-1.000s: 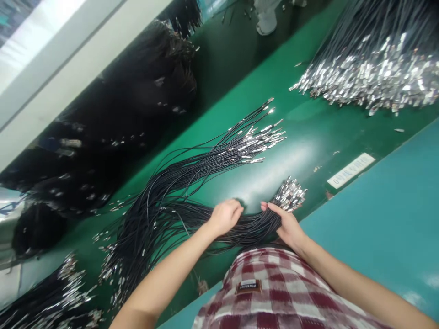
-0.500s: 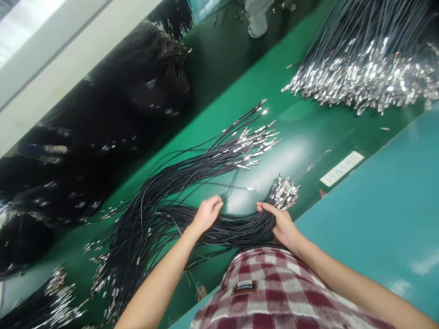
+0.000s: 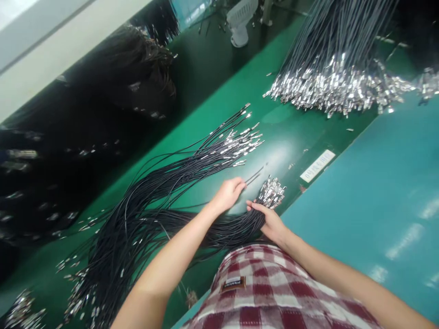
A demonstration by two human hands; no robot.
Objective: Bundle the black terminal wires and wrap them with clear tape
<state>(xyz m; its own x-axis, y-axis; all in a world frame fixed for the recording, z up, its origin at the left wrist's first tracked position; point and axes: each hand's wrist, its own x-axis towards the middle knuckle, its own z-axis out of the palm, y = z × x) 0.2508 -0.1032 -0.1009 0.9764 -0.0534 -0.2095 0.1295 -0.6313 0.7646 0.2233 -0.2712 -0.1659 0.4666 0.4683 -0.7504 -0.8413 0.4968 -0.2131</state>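
Note:
My right hand (image 3: 269, 219) is closed around a thick bundle of black cables (image 3: 240, 227) close to its end. Silvery connector tips (image 3: 272, 192) fan out above that grip. Just to the left, my left hand (image 3: 230, 194) pinches a couple of thin black cables (image 3: 254, 176), whose ends point up and right toward the bundle's tips. Behind both hands lies a loose spread of black cables (image 3: 164, 171) with metal ends, curving down to the left across the green table (image 3: 206, 109).
A large pile of cables with shiny connectors (image 3: 336, 87) lies at the upper right. Dark cable heaps (image 3: 85, 123) fill the left, under a pale beam (image 3: 68, 41). A white label strip (image 3: 317, 165) sits near the table edge, and a white fan-like object (image 3: 240, 25) stands at the back.
My left hand has moved right and upward, bringing cable ends close to the bundle's tips. My right hand keeps its grip on the bundle. The whole view has shifted slightly.

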